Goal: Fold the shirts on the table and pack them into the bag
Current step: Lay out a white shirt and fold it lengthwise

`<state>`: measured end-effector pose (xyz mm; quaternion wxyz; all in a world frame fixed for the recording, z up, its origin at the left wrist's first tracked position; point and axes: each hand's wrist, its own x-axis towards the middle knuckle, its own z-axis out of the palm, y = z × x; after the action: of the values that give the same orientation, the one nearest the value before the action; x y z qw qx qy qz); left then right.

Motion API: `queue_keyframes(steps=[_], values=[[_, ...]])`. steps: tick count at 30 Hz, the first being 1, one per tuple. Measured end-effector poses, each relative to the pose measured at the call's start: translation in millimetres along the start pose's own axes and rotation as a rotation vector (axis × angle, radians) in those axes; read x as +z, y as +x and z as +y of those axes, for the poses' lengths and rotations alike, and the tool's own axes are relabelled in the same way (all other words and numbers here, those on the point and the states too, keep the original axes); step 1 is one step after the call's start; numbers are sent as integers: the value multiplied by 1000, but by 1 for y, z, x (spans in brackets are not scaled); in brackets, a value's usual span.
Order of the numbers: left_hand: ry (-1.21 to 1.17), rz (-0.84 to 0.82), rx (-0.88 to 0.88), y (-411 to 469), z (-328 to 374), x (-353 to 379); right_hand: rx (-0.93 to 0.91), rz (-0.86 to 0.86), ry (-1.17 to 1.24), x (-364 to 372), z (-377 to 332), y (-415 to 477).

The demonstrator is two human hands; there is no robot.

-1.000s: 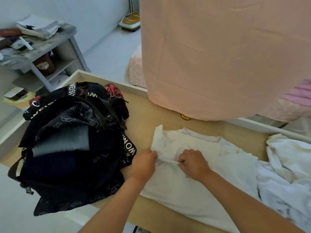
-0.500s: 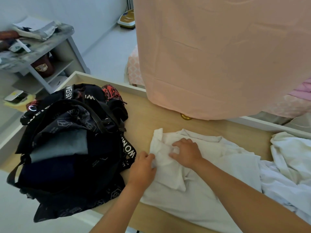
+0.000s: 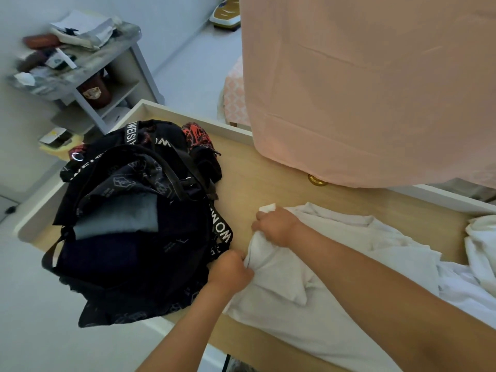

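Note:
A white shirt [image 3: 335, 264] lies spread on the wooden table [image 3: 268, 178]. My left hand [image 3: 230, 269] grips the shirt's near-left edge, right beside the bag. My right hand [image 3: 276, 225] grips the shirt's left sleeve end, a little farther back. The black backpack [image 3: 134, 224] with white lettered straps stands open on the table's left end, with dark and grey folded clothes inside it.
More white clothes [image 3: 480, 251] are heaped at the table's right. A pink cloth [image 3: 362, 89] hangs over the table's far edge, a brass knob [image 3: 316, 180] under its hem. A cluttered grey shelf [image 3: 80, 71] stands at the back left.
Both hands moved left along the shirt, from its middle to its left edge near the bag. The sleeve has been folded over and bunched under my hands.

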<state>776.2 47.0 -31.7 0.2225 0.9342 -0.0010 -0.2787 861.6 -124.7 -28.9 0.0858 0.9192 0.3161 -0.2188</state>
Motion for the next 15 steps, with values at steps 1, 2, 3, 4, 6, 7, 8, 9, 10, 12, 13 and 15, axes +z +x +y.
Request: queue_keyframes(steps=[1, 2, 3, 4, 6, 7, 8, 9, 10, 12, 13, 15], values=[[-30, -3, 4, 0, -2, -4, 20, -4, 22, -3, 2, 0], [-60, -15, 7, 0, -3, -9, 48, 31, 75, -6, 5, -2], [-78, -27, 24, 0, -3, -15, 78, 96, 151, -11, 9, -8], [-89, -39, 35, 0, -1, -21, 103, 185, 228, -15, 14, -16], [-62, -44, 91, -2, 13, -35, 139, 385, 275, -19, 25, -38], [-20, -48, 148, -5, 25, -42, 155, 455, 247, -20, 30, -51], [33, -60, 216, -8, 40, -47, 175, 507, 213, -18, 35, -66], [77, -86, 278, -13, 57, -48, 198, 537, 182, -15, 39, -83], [109, -137, 329, -17, 75, -47, 225, 554, 156, -9, 44, -100], [135, -344, 405, -27, 106, -36, 288, 549, 115, 9, 49, -138], [122, -491, 418, -33, 119, -28, 340, 504, 111, 22, 51, -157], [48, -745, 377, -42, 136, -9, 458, 327, 124, 56, 50, -195]])
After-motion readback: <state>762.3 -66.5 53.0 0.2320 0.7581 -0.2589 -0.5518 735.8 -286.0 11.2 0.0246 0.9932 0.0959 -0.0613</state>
